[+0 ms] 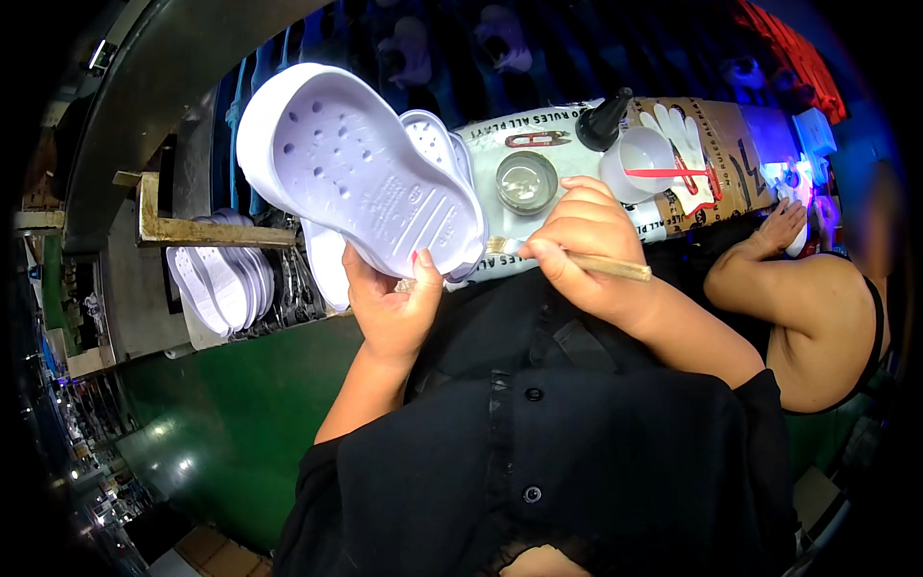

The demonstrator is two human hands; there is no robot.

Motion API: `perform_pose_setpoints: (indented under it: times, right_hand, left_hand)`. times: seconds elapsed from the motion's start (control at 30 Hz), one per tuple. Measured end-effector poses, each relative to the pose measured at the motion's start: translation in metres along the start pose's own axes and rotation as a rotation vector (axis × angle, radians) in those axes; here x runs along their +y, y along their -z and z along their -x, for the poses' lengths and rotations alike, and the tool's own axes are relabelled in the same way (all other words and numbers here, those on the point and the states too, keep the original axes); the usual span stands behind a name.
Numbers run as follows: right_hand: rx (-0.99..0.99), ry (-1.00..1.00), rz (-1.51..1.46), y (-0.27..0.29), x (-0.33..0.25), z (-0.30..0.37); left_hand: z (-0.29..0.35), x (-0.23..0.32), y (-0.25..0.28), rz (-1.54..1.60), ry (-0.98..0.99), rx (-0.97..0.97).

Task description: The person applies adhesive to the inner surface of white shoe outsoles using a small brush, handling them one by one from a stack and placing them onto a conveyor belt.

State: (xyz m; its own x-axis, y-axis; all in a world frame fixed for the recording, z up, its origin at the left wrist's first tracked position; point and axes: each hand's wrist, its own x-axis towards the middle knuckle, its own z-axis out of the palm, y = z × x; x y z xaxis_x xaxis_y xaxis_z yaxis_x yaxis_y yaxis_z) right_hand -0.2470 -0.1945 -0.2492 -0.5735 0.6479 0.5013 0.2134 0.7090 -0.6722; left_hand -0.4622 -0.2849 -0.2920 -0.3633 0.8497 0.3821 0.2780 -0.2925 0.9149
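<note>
My left hand (392,298) grips a pale lilac clog sole (361,173) by its narrow heel end, thumb on the upper face. The sole is tilted toward me and shows round dimples at the toe and raised bars near the heel. My right hand (591,245) is closed around the wooden handle of a small flat brush (615,266). Its pale bristles are close beside the heel edge; whether they touch it I cannot tell. More lilac soles (430,135) lie partly hidden behind the held one. Beyond my right hand stands a glass jar (526,183).
A white plastic cup (639,159) with a red handle across it, a black cone-shaped bottle (604,120), red thread snips (536,139) and a white glove (678,144) lie on the bench. Stacked soles (221,279) sit left beside a metal frame (216,231). A co-worker's arm (788,298) is at right.
</note>
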Motion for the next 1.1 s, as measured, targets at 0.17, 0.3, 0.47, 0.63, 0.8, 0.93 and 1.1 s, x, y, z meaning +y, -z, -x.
perform_pose_setpoints:
  times: [0.17, 0.3, 0.47, 0.63, 0.8, 0.93, 1.1]
  right_hand:
    - [0.01, 0.027, -0.052, -0.002, -0.005, -0.004]
    - [-0.003, 0.027, 0.001, -0.005, -0.004, 0.001]
    - [-0.024, 0.001, -0.054, 0.0, -0.003, -0.002]
    - [0.014, 0.023, -0.073, -0.008, -0.004, -0.001]
    - [0.014, -0.041, -0.143, -0.002, -0.003, -0.002]
    - [-0.036, -0.035, -0.114, -0.004, -0.001, -0.001]
    - [0.051, -0.09, -0.161, 0.001, 0.002, 0.003]
  left_hand:
    - [0.004, -0.006, -0.003, -0.063, -0.072, -0.006]
    - [0.003, -0.006, -0.005, -0.054, -0.147, 0.016]
    - [0.003, -0.009, -0.006, -0.023, -0.159, 0.036]
    - [0.002, -0.008, -0.007, -0.017, -0.136, 0.026]
    - [-0.004, -0.007, -0.009, 0.0, -0.143, 0.061]
    - [-0.006, -0.002, -0.011, 0.026, -0.089, 0.076]
    - [-0.006, -0.004, -0.003, 0.073, 0.104, 0.072]
